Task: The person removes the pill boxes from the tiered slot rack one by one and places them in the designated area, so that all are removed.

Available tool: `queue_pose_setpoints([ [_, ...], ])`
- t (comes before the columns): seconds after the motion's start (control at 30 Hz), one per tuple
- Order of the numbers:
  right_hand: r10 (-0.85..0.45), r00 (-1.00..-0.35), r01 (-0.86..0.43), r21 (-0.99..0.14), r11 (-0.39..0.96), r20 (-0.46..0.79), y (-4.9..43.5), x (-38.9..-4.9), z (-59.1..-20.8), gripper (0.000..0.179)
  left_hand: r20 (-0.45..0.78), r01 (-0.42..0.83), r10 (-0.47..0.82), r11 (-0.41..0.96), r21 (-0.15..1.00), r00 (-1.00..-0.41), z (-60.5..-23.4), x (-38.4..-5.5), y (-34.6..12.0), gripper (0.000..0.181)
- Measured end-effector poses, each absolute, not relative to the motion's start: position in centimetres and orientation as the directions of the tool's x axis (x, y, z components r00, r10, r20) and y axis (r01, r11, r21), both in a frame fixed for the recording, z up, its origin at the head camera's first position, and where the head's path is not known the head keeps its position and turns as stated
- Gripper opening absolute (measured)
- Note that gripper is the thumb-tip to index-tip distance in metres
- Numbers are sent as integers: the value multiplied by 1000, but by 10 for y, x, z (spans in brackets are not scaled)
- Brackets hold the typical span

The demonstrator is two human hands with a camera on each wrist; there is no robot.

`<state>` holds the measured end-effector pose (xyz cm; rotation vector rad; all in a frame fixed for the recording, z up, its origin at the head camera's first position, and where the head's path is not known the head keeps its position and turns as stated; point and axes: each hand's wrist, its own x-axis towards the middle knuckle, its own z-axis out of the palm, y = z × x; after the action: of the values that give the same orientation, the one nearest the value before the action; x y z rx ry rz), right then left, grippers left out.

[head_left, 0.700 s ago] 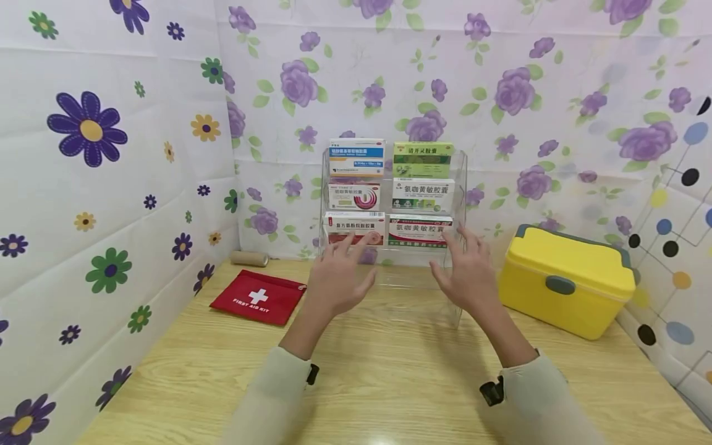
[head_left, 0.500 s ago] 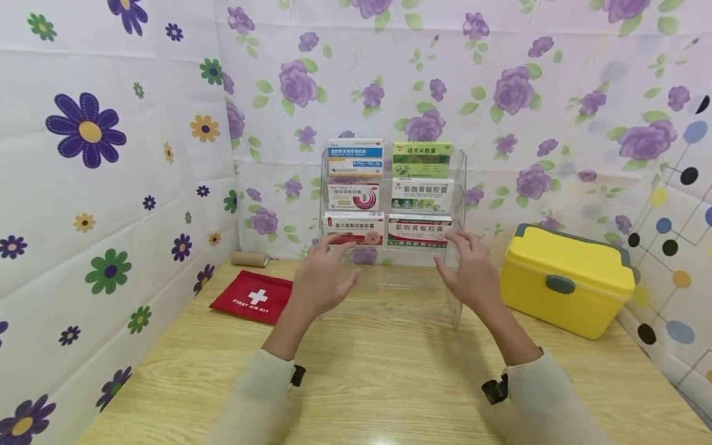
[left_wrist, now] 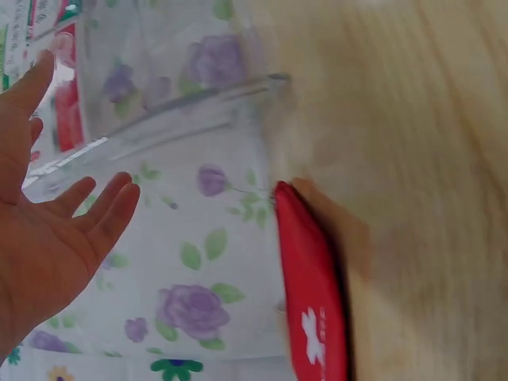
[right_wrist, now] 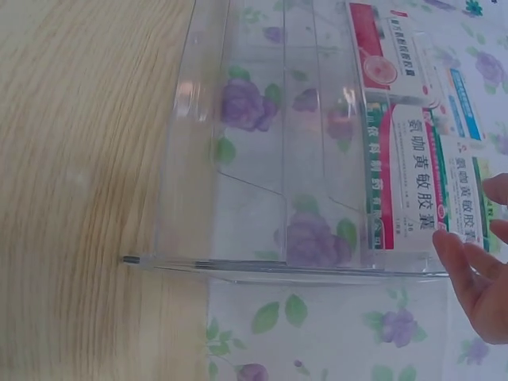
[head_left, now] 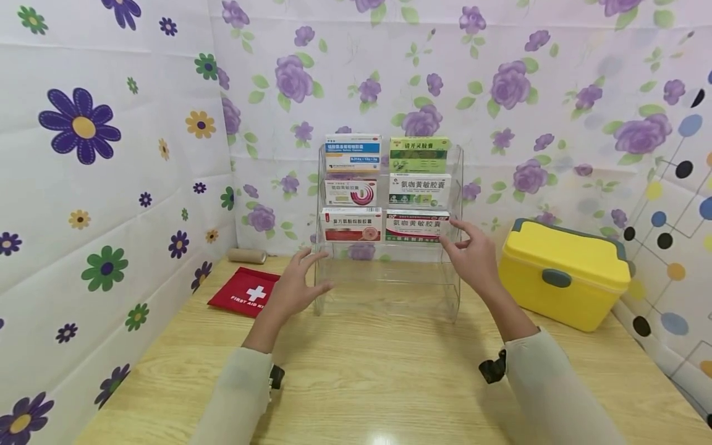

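A transparent acrylic rack (head_left: pixel 389 289) stands on the table, with medicine boxes in its upper tiers. My right hand (head_left: pixel 474 256) is at the right end of the lowest filled tier. Its thumb and forefinger are apart at the edge of the red, white and green medicine box (head_left: pixel 414 227); whether they touch it I cannot tell. In the right wrist view, part of this hand (right_wrist: pixel 480 274) shows beside that box (right_wrist: pixel 409 178). My left hand (head_left: pixel 292 287), fingers spread and holding nothing, is by the rack's left side, near the red-and-white medicine box (head_left: pixel 351 225).
A red first aid pouch (head_left: pixel 245 292) lies left of the rack, partly behind my left hand. Behind it is a cardboard tube (head_left: pixel 247 256). On the right stands a yellow box (head_left: pixel 564 272) with a grey latch. Patterned cloth walls surround the wooden table (head_left: pixel 356 377).
My left hand has moved left and down, away from the lower left medicine box to the rack's side. My right hand has stayed at the right end. The boxes keep their places.
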<state>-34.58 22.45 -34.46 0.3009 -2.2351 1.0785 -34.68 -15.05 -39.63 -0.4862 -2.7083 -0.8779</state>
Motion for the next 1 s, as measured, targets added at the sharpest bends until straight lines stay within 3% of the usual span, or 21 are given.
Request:
queue_pose_setpoints([
  [0.37, 92, -806, -413, -667, 620, 585, 233, -370, -345, 43, 299, 451, 339, 619, 643, -892, -416, -360, -160, 74],
  [1.0, 80, -838, -323, -608, 725, 540, 220, -389, -323, 43, 287, 446, 343, 630, 636, -894, -418, -370, -158, 87],
])
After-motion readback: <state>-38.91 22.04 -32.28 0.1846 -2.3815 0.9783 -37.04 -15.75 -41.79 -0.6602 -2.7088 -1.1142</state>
